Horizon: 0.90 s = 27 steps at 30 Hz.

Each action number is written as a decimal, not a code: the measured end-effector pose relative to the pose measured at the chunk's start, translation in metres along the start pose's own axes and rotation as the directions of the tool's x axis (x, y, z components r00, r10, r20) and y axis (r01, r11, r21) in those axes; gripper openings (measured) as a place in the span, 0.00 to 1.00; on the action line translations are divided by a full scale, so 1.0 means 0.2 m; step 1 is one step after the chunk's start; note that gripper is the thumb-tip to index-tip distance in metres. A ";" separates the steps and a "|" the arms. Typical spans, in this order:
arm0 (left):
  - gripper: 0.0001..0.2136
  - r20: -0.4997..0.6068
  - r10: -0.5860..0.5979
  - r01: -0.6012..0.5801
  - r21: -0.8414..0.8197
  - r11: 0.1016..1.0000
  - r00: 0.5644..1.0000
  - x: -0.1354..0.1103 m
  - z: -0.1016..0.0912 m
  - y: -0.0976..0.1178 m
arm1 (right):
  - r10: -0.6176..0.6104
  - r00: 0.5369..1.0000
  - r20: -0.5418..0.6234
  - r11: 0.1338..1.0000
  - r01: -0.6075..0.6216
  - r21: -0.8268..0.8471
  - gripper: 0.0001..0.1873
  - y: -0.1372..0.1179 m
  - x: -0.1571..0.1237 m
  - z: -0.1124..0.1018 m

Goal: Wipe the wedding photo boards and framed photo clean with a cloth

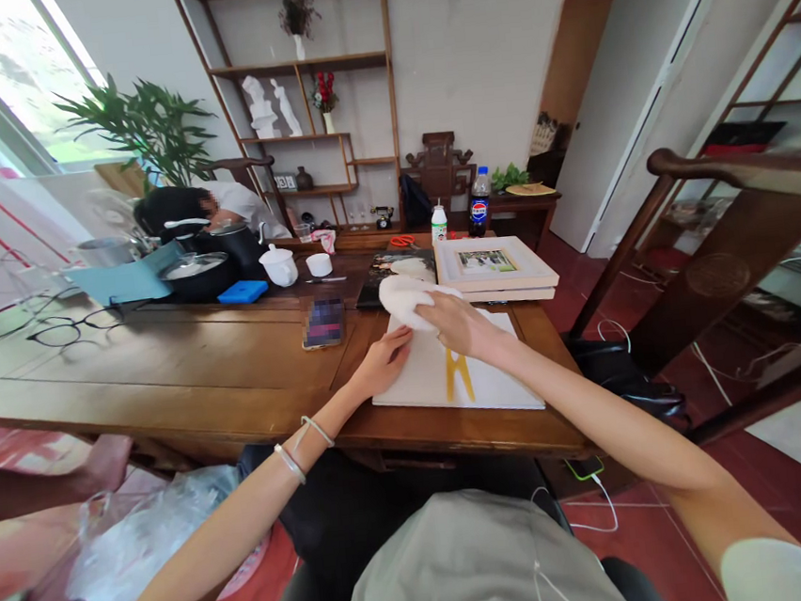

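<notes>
On the white board (494, 378), left hand (382, 364) lies flat, right hand (463, 325) clutches a cloth (404, 298); phone (323, 322) and frames (497, 268) close by.

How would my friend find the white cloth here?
Find the long wooden table, then the flat white board at its near right end. The white cloth is bunched under the right hand at the board's far edge: soft and rounded, unlike the picture frames behind.
</notes>
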<state>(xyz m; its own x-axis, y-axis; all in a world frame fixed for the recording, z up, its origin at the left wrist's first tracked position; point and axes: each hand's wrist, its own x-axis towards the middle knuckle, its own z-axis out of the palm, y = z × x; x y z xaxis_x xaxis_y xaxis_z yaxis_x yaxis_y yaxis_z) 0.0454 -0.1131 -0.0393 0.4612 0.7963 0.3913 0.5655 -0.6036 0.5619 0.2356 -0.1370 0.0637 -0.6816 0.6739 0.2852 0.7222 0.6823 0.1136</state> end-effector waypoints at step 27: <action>0.21 0.006 0.005 -0.005 -0.021 1.000 1.000 -0.01 0.00 -0.02 | 0.276 0.916 0.291 0.960 -0.250 -0.124 0.25 0.21 -0.49 -0.02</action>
<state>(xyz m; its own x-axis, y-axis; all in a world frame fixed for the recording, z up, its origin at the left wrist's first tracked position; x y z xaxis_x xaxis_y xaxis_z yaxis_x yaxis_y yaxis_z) 0.0427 -0.1115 -0.0421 0.4680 0.7933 0.3894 0.5492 -0.6063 0.5751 0.3328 -0.1754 0.0441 -0.4595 0.8881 0.0154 0.8784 0.4518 0.1560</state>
